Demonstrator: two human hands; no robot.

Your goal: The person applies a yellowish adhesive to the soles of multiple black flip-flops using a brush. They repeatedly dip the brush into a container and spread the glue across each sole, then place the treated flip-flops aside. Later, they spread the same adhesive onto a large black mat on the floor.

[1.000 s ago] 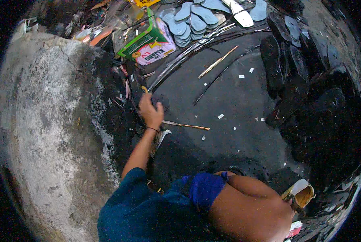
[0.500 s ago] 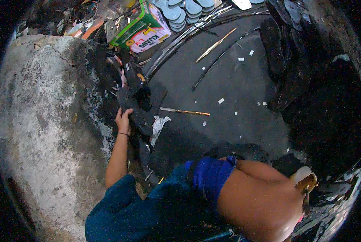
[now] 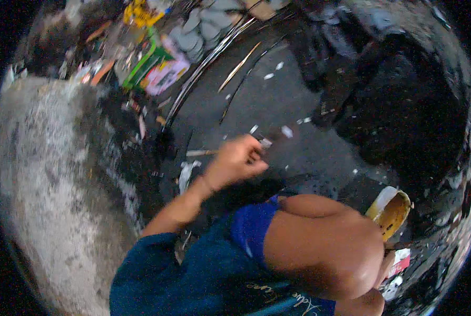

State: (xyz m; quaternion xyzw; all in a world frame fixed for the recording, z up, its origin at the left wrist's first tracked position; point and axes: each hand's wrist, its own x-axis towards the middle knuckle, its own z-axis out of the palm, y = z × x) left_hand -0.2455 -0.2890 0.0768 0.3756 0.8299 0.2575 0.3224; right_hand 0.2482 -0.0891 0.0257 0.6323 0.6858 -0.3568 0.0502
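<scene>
The left hand (image 3: 236, 162) curled near white scraps (image 3: 287, 131), too blurred to tell its grip. The right hand was out of view.

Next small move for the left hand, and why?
Probably steady the left hand above the dark surface before gripping or releasing anything: the hand is blurred, its fingers are curled, and I can't tell whether the small pale piece by the fingertips is held or lies below.
</scene>
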